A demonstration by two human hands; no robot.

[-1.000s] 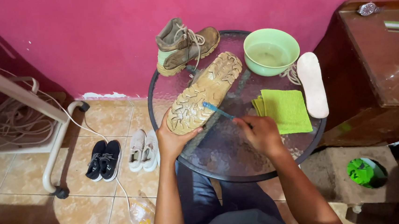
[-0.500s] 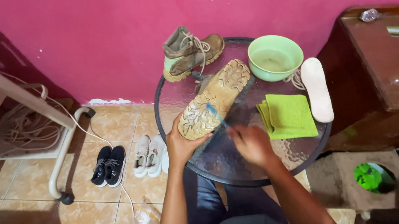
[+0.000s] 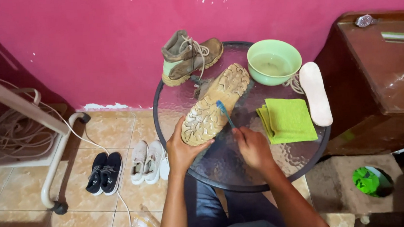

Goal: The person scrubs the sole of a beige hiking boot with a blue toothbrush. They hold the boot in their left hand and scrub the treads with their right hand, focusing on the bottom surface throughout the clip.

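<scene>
Landmark: the tan, mud-caked boot lying sole-up (image 3: 216, 104) on the round glass-topped counter (image 3: 224, 166).

- Boot's long axis runs on a diagonal, heel end near the person, toe end away toward the pink wall (image 3: 111, 34). Tread faces up.
- Left hand (image 3: 185, 150) is at the boot's near end; its fingers are wrapped around the heel and closed on it, bracing the boot against the counter.
- Right hand (image 3: 252, 148) sits just to the right of the boot's near half, apart from the sole itself. Its fingers are pinched shut on the handle of a slim blue toothbrush (image 3: 225, 114). The brush angles up and leftward from the hand, head touching the tread about mid-sole.
- So the boot lies left of and beyond the right fingers; the brush shaft crosses the boot's long axis at a slant. Left hand is the nearer one, in contact; right reaches the sole only through the brush.
- Beyond the boot's toe: a second tan lace-up boot, upright (image 3: 189, 56).
- Right of the toe: a pale green bowl holding cloudy water (image 3: 274, 62).
- Right of the boot's middle: a folded lime-green cloth (image 3: 288, 120), then a white insole (image 3: 315, 93) at the counter rim.
</scene>
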